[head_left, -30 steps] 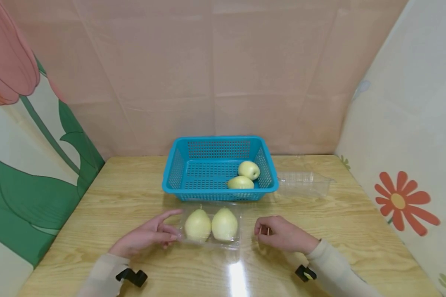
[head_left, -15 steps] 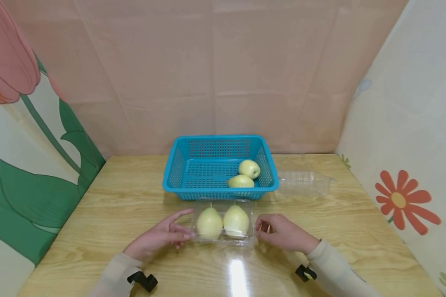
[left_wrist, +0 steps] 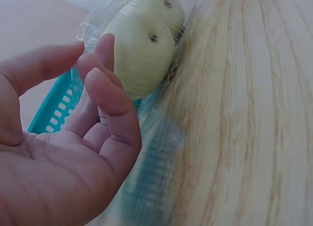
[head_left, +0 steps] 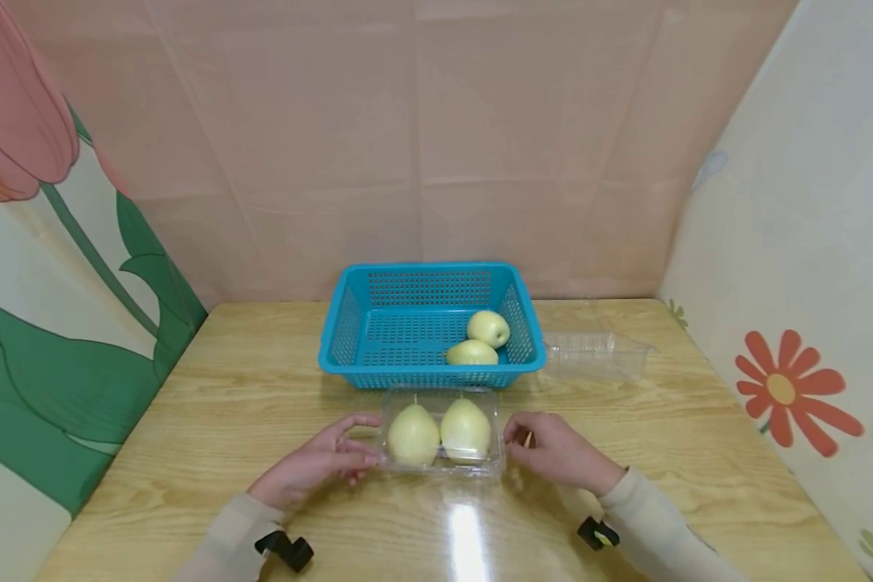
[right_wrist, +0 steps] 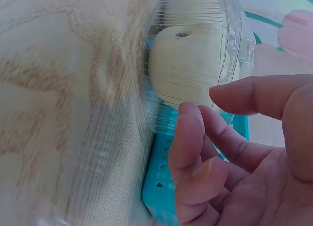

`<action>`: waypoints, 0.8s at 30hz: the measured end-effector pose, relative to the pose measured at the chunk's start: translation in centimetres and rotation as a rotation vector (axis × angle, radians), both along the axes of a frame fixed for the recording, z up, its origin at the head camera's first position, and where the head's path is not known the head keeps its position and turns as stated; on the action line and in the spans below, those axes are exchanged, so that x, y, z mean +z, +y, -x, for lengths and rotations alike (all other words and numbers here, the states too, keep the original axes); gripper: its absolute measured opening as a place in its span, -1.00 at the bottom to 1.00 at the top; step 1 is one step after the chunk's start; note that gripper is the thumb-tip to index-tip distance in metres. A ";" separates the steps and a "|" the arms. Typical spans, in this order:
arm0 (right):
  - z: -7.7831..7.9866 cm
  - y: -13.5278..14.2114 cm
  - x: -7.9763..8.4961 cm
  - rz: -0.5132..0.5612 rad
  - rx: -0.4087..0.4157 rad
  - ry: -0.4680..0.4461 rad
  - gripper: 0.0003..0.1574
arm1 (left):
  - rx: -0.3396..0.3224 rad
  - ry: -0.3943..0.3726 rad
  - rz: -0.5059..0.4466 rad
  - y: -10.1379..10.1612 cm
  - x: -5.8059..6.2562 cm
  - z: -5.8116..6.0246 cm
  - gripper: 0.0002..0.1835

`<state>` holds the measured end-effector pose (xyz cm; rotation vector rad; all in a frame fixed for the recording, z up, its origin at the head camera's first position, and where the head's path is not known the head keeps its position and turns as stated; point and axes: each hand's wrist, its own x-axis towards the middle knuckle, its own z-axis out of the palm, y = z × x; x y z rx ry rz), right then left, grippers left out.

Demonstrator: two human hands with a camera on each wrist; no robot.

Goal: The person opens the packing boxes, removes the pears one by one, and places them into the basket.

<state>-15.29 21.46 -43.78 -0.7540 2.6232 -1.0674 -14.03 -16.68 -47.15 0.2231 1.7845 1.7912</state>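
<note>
A clear plastic fruit box [head_left: 442, 466] with two pale yellow-green pears [head_left: 414, 436] side by side in it rests on the table in front of the blue basket. My left hand [head_left: 322, 459] is at the box's left end, its loosely bent fingers touching the plastic. At the opposite end is my right hand [head_left: 558, 453], fingers bent and thumb close to the box's edge; whether it touches is hard to tell. Both wrist views show the pears' undersides through the plastic, the nearer pear [left_wrist: 139, 55] on the left and the nearer pear [right_wrist: 183, 64] on the right.
Behind the box stands a blue perforated basket [head_left: 432, 379] holding two more pears [head_left: 473, 353] on its right side. Another clear plastic container [head_left: 596, 358] lies right of the basket. The wooden table [head_left: 262, 364] meets walls at the back and sides.
The box of pears has slid to the right, and my left hand has moved along with it. My right hand has stayed nearly in place, now beside the box's right end.
</note>
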 end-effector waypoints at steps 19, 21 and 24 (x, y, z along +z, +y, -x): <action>-1.8 -4.0 2.6 -0.066 -0.099 0.460 -0.87 | -0.052 -0.049 -0.080 1.1 -0.7 0.1 -0.45; -2.3 -5.3 2.6 -0.089 -0.019 0.575 -0.86 | -0.065 -0.060 -0.101 1.4 -0.7 0.0 -0.52; -3.0 -7.4 2.5 -0.144 0.100 0.695 -0.86 | -0.078 -0.077 -0.127 1.8 -0.7 0.0 -0.60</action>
